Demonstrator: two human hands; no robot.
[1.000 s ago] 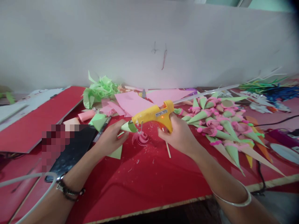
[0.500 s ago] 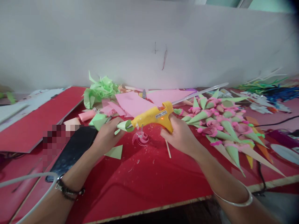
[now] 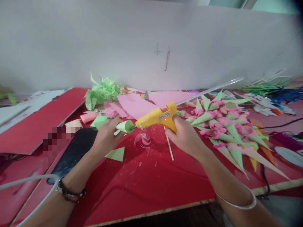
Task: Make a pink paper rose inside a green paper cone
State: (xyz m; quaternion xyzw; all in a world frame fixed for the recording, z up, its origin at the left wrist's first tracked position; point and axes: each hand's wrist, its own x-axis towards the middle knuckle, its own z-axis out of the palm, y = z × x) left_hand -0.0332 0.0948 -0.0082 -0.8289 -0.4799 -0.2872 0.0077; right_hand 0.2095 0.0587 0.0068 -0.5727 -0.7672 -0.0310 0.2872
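Observation:
My left hand (image 3: 107,134) is closed on a small light green paper cone (image 3: 125,126), whose wide mouth faces right. Wrapped round the handle of a yellow glue gun (image 3: 157,117) is my right hand (image 3: 186,135). The gun's nozzle points left, at the mouth of the cone, and a clear glue stick (image 3: 213,90) juts from its back. Below the gun, a pink paper spiral (image 3: 142,140) lies on the red table. Close to it are a thin pale stick (image 3: 169,145) and a flat green paper piece (image 3: 117,154).
Many pink and green paper flowers (image 3: 227,126) are heaped at the right. A black phone (image 3: 75,151) lies beside my left forearm. Behind are crumpled green paper (image 3: 103,91) and pink sheets (image 3: 134,105). The table's front edge (image 3: 151,213) runs below my hands.
The glue gun has shifted slightly to the right with my right hand. More of the green cone's mouth now shows beside the nozzle, and more of the pale stick is visible.

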